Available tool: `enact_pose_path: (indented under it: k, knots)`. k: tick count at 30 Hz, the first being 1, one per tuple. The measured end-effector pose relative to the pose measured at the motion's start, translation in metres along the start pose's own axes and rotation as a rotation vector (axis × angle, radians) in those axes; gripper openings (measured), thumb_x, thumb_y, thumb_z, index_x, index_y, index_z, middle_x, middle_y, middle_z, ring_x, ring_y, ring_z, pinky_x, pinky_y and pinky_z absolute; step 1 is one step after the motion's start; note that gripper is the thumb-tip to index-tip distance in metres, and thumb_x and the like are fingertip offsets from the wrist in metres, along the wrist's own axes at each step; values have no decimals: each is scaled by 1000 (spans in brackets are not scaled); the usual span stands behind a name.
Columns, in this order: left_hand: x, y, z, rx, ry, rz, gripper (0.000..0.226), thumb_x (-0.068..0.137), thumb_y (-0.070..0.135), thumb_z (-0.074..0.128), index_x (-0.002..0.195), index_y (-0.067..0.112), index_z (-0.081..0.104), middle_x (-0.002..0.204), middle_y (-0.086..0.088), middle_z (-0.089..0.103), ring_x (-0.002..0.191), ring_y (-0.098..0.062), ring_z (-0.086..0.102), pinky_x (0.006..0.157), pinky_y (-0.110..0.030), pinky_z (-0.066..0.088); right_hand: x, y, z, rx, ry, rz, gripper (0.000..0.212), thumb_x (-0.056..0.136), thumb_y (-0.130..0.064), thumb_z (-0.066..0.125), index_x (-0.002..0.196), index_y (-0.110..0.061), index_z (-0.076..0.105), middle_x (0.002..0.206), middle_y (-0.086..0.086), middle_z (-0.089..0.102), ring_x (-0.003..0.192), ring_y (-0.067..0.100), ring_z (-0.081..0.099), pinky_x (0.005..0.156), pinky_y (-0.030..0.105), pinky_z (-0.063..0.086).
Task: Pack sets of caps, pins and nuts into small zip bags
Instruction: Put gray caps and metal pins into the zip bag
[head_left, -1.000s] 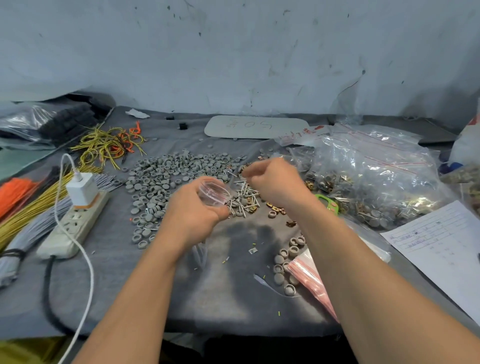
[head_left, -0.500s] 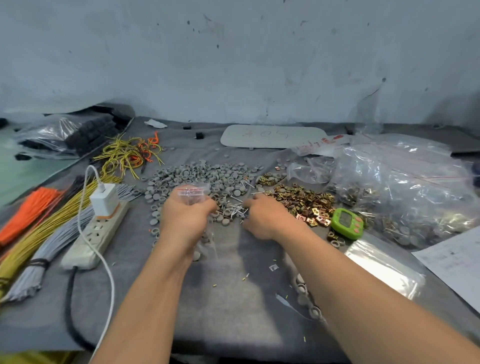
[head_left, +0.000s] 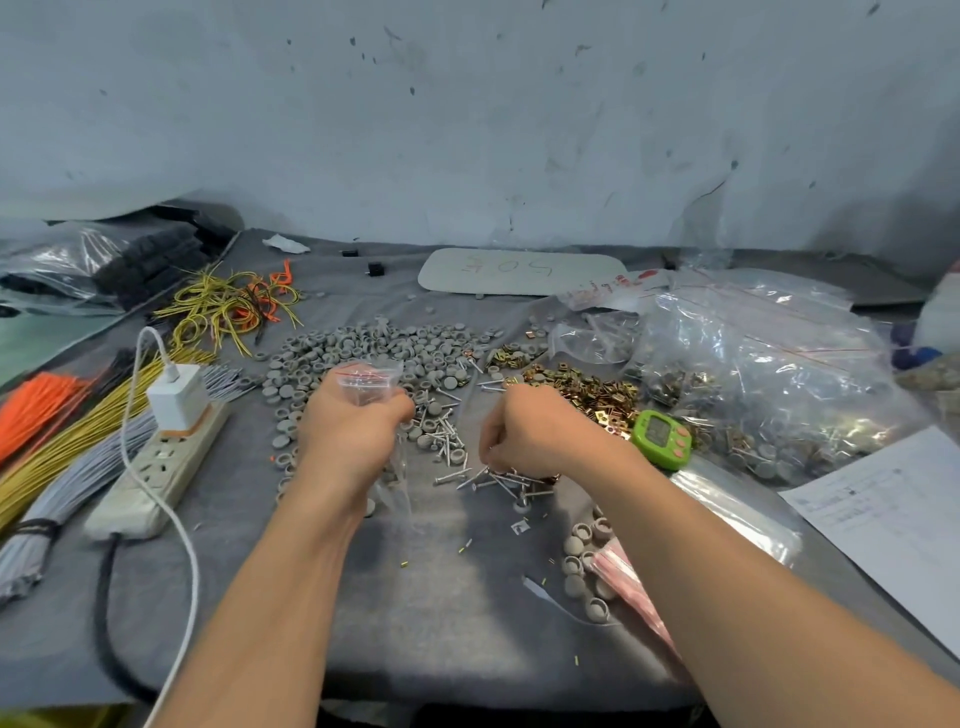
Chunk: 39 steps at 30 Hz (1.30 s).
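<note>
My left grip (head_left: 353, 431) is clenched around a small clear zip bag (head_left: 366, 382). The bag's red-lined mouth sticks up above the knuckles, and the rest trails down below the wrist. It is held over the near edge of the grey caps (head_left: 374, 348), which spread in a wide heap across the middle of the counter (head_left: 441, 623).

My right grip (head_left: 535, 431) is knuckles-up with the fingers curled down onto the silver pins (head_left: 498, 480) scattered just in front of it. The fingertips are hidden among the pins, so I cannot tell whether any pin is actually pinched.

The brass nuts (head_left: 587, 392) lie in a pile just beyond that wrist, touching the far side of a green timer (head_left: 662, 439). Right of those is a big clear sack of filled bags (head_left: 769, 374), with a sheet of paper (head_left: 893, 519) nearer me. A few loose caps sit beside pink-edged empty bags (head_left: 631, 577) under my right forearm.

On the left is a power strip (head_left: 161, 467) with a white charger (head_left: 176, 397) plugged in, beside bundles of orange (head_left: 36, 405), yellow (head_left: 78, 447) and grey wire (head_left: 67, 499).
</note>
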<state>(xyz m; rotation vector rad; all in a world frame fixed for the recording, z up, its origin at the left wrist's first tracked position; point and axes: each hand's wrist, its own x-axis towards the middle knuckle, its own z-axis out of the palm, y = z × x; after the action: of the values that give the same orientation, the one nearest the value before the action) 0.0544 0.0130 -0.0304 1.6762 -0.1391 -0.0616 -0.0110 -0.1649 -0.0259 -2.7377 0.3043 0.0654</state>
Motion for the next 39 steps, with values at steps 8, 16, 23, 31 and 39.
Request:
enact_pose_path:
  k: [8, 16, 23, 31, 39]
  knots:
    - [-4, 2, 6, 114, -28, 33, 38, 63, 18, 76, 100, 21, 70, 90, 1, 76, 91, -24, 72, 89, -45, 58, -29, 18, -18, 211, 183, 21, 14, 91, -19, 75, 86, -30, 83, 75, -17, 75, 63, -6, 66, 49, 4, 42]
    - [-17, 5, 16, 389, -67, 208, 45, 71, 13, 84, 101, 36, 59, 89, 16, 69, 78, -1, 64, 58, -19, 38, -56, 25, -35, 448, 286, 79, 12, 89, -18, 81, 83, -27, 85, 68, -21, 73, 52, -4, 62, 48, 13, 48]
    - [-33, 9, 25, 547, -213, 382, 55, 69, 14, 86, 100, 41, 50, 90, 22, 63, 76, 8, 56, 57, -5, 41, -71, 12, -47, 810, 539, 31, 9, 84, -13, 82, 85, -22, 82, 73, -5, 78, 65, 8, 71, 69, 27, 59]
    - [-41, 14, 33, 515, -360, 497, 53, 68, 20, 82, 102, 45, 50, 93, 34, 65, 80, 8, 62, 54, -12, 44, -76, -12, -43, 696, 435, -107, 21, 87, -7, 75, 78, -25, 81, 65, -8, 75, 47, 3, 57, 47, 18, 44]
    - [-35, 12, 32, 250, -465, 395, 56, 57, 24, 80, 101, 45, 53, 97, 12, 73, 88, -16, 73, 69, -44, 61, -74, -13, -43, 692, 533, -128, 23, 90, -4, 72, 84, -23, 84, 69, -14, 76, 56, -6, 64, 54, 6, 43]
